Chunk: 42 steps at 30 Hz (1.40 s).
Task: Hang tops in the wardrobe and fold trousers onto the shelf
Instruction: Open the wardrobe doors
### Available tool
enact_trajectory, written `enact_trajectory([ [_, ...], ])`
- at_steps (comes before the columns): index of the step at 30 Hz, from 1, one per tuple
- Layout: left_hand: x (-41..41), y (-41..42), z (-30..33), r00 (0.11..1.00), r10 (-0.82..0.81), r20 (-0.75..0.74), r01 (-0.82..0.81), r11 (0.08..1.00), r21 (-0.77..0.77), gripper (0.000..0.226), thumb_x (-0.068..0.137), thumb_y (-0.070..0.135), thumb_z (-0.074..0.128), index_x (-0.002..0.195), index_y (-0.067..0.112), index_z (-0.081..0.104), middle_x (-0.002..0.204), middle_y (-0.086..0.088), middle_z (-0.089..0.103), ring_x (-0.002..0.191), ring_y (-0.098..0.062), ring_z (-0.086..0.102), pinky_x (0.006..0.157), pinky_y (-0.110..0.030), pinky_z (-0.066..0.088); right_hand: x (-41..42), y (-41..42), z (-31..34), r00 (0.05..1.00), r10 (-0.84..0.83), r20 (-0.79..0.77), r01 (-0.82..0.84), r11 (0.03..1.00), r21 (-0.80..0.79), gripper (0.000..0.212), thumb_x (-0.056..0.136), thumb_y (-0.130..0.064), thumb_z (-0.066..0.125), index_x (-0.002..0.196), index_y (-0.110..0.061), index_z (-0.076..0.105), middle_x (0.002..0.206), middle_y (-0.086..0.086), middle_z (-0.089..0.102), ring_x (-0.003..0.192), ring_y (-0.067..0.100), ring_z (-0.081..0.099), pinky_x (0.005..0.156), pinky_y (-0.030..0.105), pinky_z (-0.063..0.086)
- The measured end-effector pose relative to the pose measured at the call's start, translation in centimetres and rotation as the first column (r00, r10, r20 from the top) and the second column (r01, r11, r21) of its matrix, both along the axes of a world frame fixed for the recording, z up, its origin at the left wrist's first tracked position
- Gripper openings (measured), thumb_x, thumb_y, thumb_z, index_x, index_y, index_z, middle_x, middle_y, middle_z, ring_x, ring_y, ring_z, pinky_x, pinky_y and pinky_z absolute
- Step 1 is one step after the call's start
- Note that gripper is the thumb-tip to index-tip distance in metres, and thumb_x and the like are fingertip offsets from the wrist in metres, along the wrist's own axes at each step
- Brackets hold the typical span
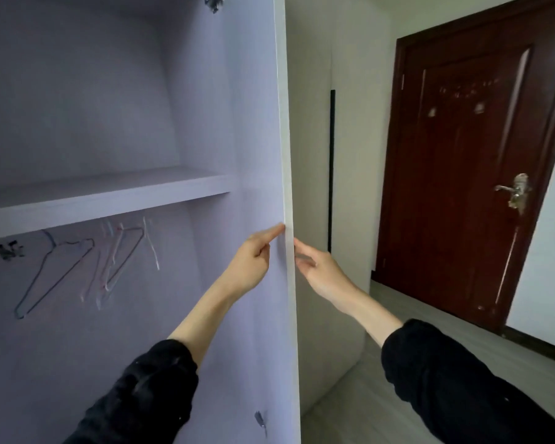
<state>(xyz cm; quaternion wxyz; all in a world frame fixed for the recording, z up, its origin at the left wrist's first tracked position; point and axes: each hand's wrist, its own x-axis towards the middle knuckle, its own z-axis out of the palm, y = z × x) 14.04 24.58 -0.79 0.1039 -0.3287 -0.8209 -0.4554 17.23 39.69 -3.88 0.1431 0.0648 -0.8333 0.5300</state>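
wardrobe [205, 91] stands open, interior in full view. shelf [103, 195] runs across it, nothing folded on it. below the shelf a group of wire hangers [87, 264] hangs, all bare; no rail is clearly visible. no tops or trousers appear anywhere in view, so their whereabouts cannot be told.

wardrobe door [287, 187] is seen edge-on, swung outward. left hand [253, 261] is on its inner side, forefinger stretched to the door edge and touching it, other fingers curled loosely, grasping nothing. right hand [318, 270] is on the outer side, fingers relaxed and extended, fingertips at or just beside the edge; whether they touch it cannot be told. neither hand carries anything.

judgement: the step in hand is access only, setting the door open. no garment handled yet.

next move calls for letting go of the door and fetching a garment from out of view, then taking a hanger.

beyond: dark red room door [462, 171], closed, and grey floor [366, 411].
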Motion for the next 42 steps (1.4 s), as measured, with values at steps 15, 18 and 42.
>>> enact_trajectory([
  [15,-7.3,9.7,-0.3,0.912,-0.24,-0.332,-0.011,0.795,-0.606,0.08,0.084,-0.014,0.024,0.149,0.016,-0.01,0.154,0.006,-0.023,0.143,-0.013,-0.02,0.117,-0.035,-0.007,-1.9,8.1,-0.3,0.934,-0.338,-0.117,0.357,0.853,0.38,0.061,0.1,-0.011,0.036,0.152,-0.018,0.005,0.152,0.01,0.029,0.133,0.025,0.038,0.107,0.026,0.03],
  [18,-8.1,10.7,-0.4,0.892,-0.254,-0.374,-0.056,0.759,-0.648,0.083,0.082,-0.015,0.026,0.149,0.016,-0.012,0.154,0.005,-0.026,0.142,-0.015,-0.024,0.118,-0.038,-0.007,-2.3,9.1,-0.3,0.929,-0.35,-0.118,0.366,0.823,0.434,0.063,0.099,-0.007,0.035,0.152,-0.016,0.002,0.154,0.008,0.024,0.137,0.023,0.033,0.109,0.027,0.027],
  [42,-3.5,11.9,-6.4,0.924,-0.269,-0.272,0.193,0.942,-0.275,0.039,0.098,0.017,0.043,0.137,0.016,0.046,0.136,0.0,0.051,0.121,-0.016,0.05,0.097,-0.019,0.036,3.3,14.7,-4.6,0.893,-0.449,-0.017,0.328,0.627,0.707,0.05,0.101,-0.028,0.038,0.149,-0.02,0.025,0.152,0.001,0.03,0.137,0.022,0.033,0.109,0.036,0.033],
])
